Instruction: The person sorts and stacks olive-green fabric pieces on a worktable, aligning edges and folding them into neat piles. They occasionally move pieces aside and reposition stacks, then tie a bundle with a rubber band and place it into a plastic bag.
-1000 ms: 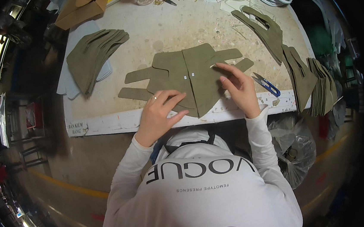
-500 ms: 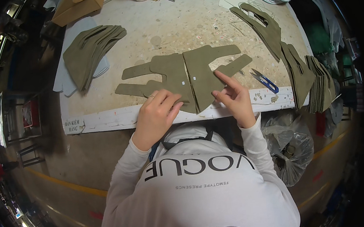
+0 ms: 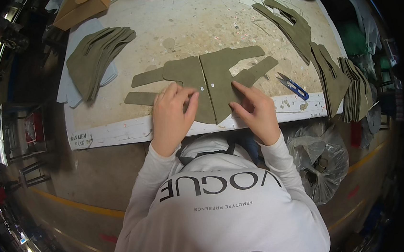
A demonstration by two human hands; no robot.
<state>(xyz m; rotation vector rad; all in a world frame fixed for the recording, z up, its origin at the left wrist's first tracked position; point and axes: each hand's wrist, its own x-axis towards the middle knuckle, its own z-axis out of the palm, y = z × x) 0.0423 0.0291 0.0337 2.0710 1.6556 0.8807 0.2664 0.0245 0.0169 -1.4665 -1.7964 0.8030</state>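
Two olive-green fabric pieces lie side by side near the table's front edge, each with two straps and a small white sticker. My left hand (image 3: pixel 172 113) is over the left fabric piece (image 3: pixel 191 74), its thumb apart from its bent fingers and nothing visible in them. My right hand (image 3: pixel 257 110) is open, with the index fingertip on the right fabric piece (image 3: pixel 220 74) and the thumb near its lower edge. A narrow gap runs between the two pieces. Blue-handled thread snips (image 3: pixel 294 87) lie to the right of them.
A stack of olive pieces (image 3: pixel 97 56) lies at the left on pale sheets. More olive pieces (image 3: pixel 287 25) and a thick stack (image 3: pixel 355 88) line the right edge. A cardboard box (image 3: pixel 81 9) stands at the back left. A clear plastic bag (image 3: pixel 323 166) hangs below the table.
My left hand has moved farther onto the left piece, and its fingers no longer pinch near the lower edge. My right hand has shifted slightly left, staying at the right piece.
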